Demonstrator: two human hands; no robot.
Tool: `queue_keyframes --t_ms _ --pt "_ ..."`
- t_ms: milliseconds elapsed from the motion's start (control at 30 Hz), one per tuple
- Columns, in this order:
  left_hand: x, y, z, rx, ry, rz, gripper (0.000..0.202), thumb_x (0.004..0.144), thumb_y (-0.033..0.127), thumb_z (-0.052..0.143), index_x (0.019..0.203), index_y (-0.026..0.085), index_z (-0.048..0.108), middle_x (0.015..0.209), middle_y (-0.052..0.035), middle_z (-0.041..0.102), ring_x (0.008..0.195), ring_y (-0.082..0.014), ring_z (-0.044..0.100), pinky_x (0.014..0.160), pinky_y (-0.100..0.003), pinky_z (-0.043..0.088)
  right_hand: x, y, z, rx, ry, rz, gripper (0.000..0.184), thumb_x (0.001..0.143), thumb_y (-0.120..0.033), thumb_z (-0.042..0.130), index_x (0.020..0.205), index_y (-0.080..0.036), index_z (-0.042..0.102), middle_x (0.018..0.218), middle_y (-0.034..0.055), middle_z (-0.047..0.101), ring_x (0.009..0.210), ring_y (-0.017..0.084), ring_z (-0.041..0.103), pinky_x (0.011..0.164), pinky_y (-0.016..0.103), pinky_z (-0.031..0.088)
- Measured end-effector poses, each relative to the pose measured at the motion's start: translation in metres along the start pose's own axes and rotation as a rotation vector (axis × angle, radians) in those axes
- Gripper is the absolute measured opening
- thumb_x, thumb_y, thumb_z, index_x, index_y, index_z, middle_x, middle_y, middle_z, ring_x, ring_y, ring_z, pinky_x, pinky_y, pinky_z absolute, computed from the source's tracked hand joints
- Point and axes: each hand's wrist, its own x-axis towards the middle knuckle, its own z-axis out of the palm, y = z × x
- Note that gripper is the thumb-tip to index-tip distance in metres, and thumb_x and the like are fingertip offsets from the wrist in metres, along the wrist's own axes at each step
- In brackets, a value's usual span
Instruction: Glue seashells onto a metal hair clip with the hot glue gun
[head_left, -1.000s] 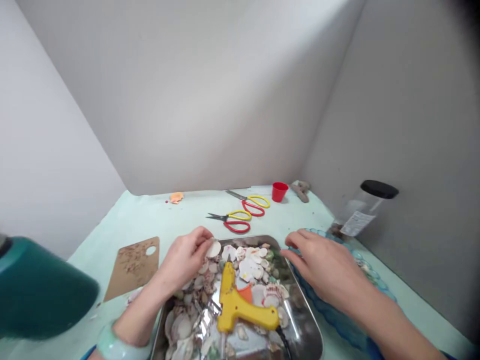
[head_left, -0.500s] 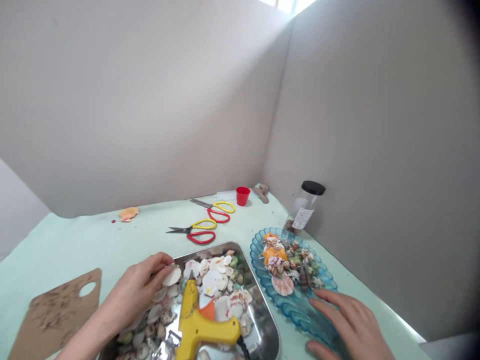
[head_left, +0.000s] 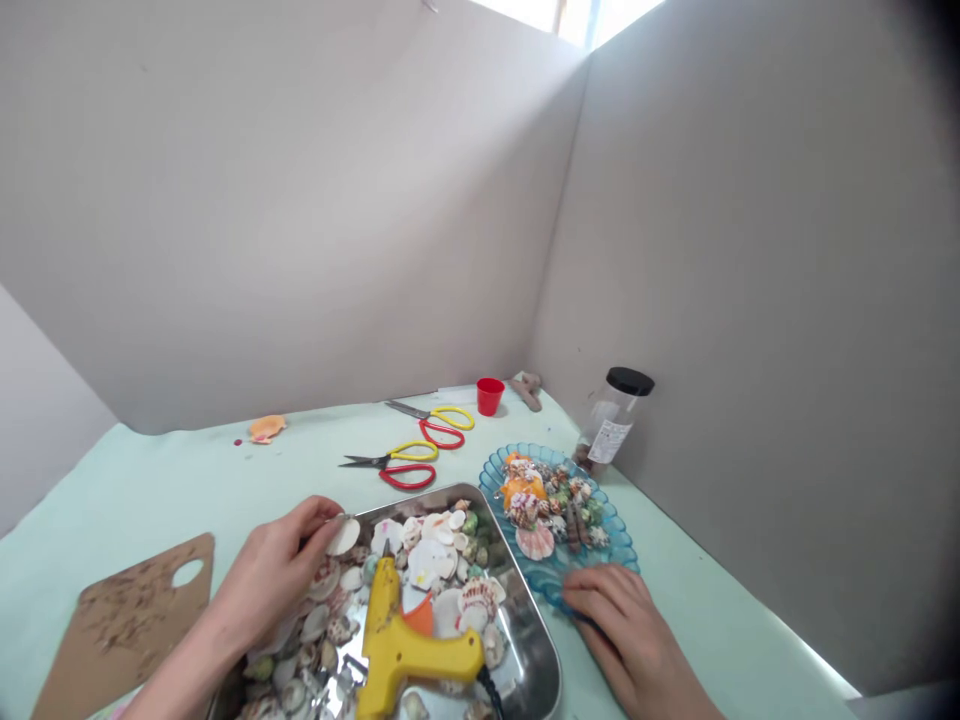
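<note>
Left hand: the left hand [head_left: 274, 570] reaches from the lower left over the near-left corner of the steel tray [head_left: 536, 650], palm down, wrist low. Its thumb and forefinger are pinched together on a pale flat shell [head_left: 343, 537], which is lifted a little above the other shells at the tray's far-left corner.

Right hand: the right hand [head_left: 626, 625] lies just right of the tray, palm down, fingers bent and a little apart. The fingertips [head_left: 574, 600] press on the near rim of the blue glass dish [head_left: 619, 535]; they close around nothing.

Tray content: many white and speckled shells, with a yellow glue gun [head_left: 401, 640] lying on them in the middle of the tray, nozzle pointing away from the person.

Dish: it stands touching or almost touching the right side of the tray and holds small coloured shells.

Behind the tray: two scissors [head_left: 397, 465] with yellow and red handles, a red cup [head_left: 490, 395], an orange shell [head_left: 266, 427].

Left of the tray: a brown board [head_left: 120, 625] with a round hole.

Writing: the jar [head_left: 611, 425] with a black lid, behind the dish, has a white label; the print is too small to read.

Change: half a second ago the dish was further to the right of the tray, and the right hand lay flatter and lower on its rim; now the dish is nearer to the tray. The left hand keeps the same pinch on the shell.
</note>
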Motion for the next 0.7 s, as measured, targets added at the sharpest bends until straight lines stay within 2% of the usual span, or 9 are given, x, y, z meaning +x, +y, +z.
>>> queue_keyframes --t_ms 200,367,433,533,600,667,700 --pt "-0.002 0.004 -0.001 0.009 0.004 -0.047 0.027 0.086 0.043 0.036 0.092 0.024 0.055 0.074 0.0028 0.070 0.066 -0.0169 0.060 0.064 -0.023 0.040 0.037 0.018 0.017 0.017 -0.009 0.060 0.017 0.088 -0.011 0.044 0.092 -0.021 0.057 0.095 0.0067 0.062 0.088 0.021 0.057 0.075 0.037 0.049" --pt "-0.002 0.007 -0.002 0.061 0.057 -0.104 0.029 0.086 0.040 0.036 0.093 0.025 0.059 0.077 0.0001 0.072 0.070 -0.0198 0.062 0.064 -0.026 0.039 0.037 0.026 0.024 0.008 0.023 0.073 0.019 0.090 -0.012 0.039 0.092 -0.020 0.056 0.094 0.0082 0.062 0.086 0.021 0.058 0.072 0.036 0.051" --pt "0.001 0.004 -0.004 0.088 0.081 -0.084 0.029 0.085 0.039 0.036 0.094 0.024 0.060 0.081 -0.0011 0.073 0.074 -0.0215 0.063 0.065 -0.027 0.039 0.033 0.025 0.021 -0.009 0.007 0.084 0.020 0.091 -0.011 0.037 0.093 -0.020 0.055 0.094 0.0086 0.061 0.086 0.021 0.058 0.072 0.036 0.051" --pt "0.008 -0.001 -0.008 0.079 0.073 -0.038 0.028 0.084 0.038 0.039 0.095 0.024 0.060 0.082 -0.0017 0.074 0.074 -0.0215 0.063 0.066 -0.028 0.040 0.034 0.024 0.007 -0.029 -0.091 0.073 0.019 0.089 -0.012 0.041 0.096 -0.021 0.056 0.097 0.0080 0.062 0.090 0.021 0.059 0.076 0.036 0.051" --pt "0.014 -0.004 -0.008 0.053 0.068 -0.005 0.026 0.083 0.037 0.039 0.093 0.023 0.058 0.081 -0.0014 0.074 0.072 -0.0204 0.063 0.066 -0.028 0.040 0.041 0.023 -0.005 -0.035 -0.174 0.056 0.020 0.087 -0.015 0.046 0.103 -0.022 0.057 0.107 0.0086 0.060 0.098 0.021 0.058 0.082 0.037 0.050" --pt "0.019 -0.005 -0.008 0.038 0.072 0.023 0.024 0.084 0.037 0.038 0.091 0.022 0.056 0.079 -0.0005 0.073 0.071 -0.0197 0.063 0.066 -0.027 0.041 0.051 0.017 -0.017 -0.053 -0.194 0.060 0.028 0.087 -0.018 0.048 0.114 -0.021 0.054 0.112 0.0104 0.059 0.101 0.022 0.058 0.083 0.036 0.050" --pt "0.021 -0.005 -0.008 0.035 0.074 0.037 0.023 0.084 0.037 0.038 0.091 0.022 0.055 0.077 -0.0001 0.073 0.069 -0.0195 0.063 0.066 -0.027 0.041 0.058 0.012 -0.021 -0.048 -0.198 0.034 0.027 0.088 -0.018 0.047 0.113 -0.020 0.054 0.110 0.0104 0.061 0.100 0.022 0.058 0.083 0.037 0.049"
